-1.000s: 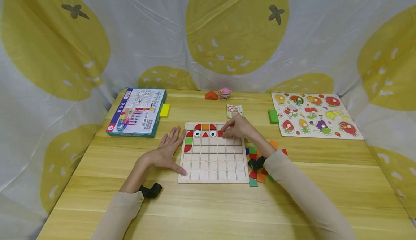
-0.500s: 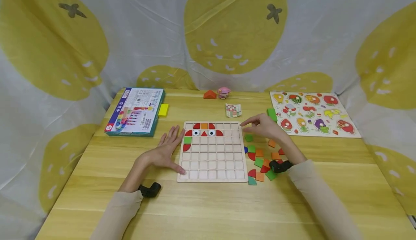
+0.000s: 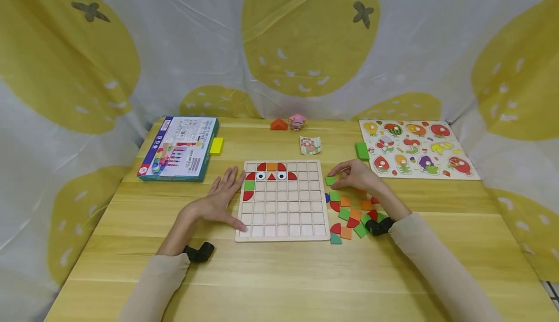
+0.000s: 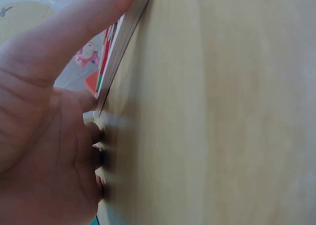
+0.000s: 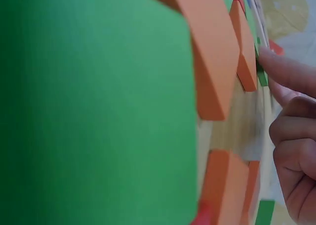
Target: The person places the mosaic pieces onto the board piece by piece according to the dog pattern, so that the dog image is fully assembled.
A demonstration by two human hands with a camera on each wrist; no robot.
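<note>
A wooden grid board [image 3: 283, 238] lies on the table with several tiles in its upper left cells: red quarter-circles, an orange square [image 3: 271, 166], a green square, a red triangle and two round white eye tiles [image 3: 260, 176]. My left hand [image 3: 215, 208] is spread along the board's left side, its thumb over the lower left corner. To the right of the board, my right hand [image 3: 359, 175] has thumb and index finger at opposite edges of a green square tile [image 3: 330, 181]. In the right wrist view, a fingertip meets that tile's edge [image 5: 262, 75].
Loose green, orange and red tiles [image 3: 344, 214] lie right of the board. Behind it are a small picture card [image 3: 310, 145], a pink figurine [image 3: 297, 121] and a red triangular block [image 3: 279, 125]. A toy box [image 3: 181, 150] stands left; a fruit puzzle [image 3: 417, 150] lies right.
My right hand has left the red quarter-circle beside the right eye tile on the board and moved right and down to the green square. The left hand keeps its place.
</note>
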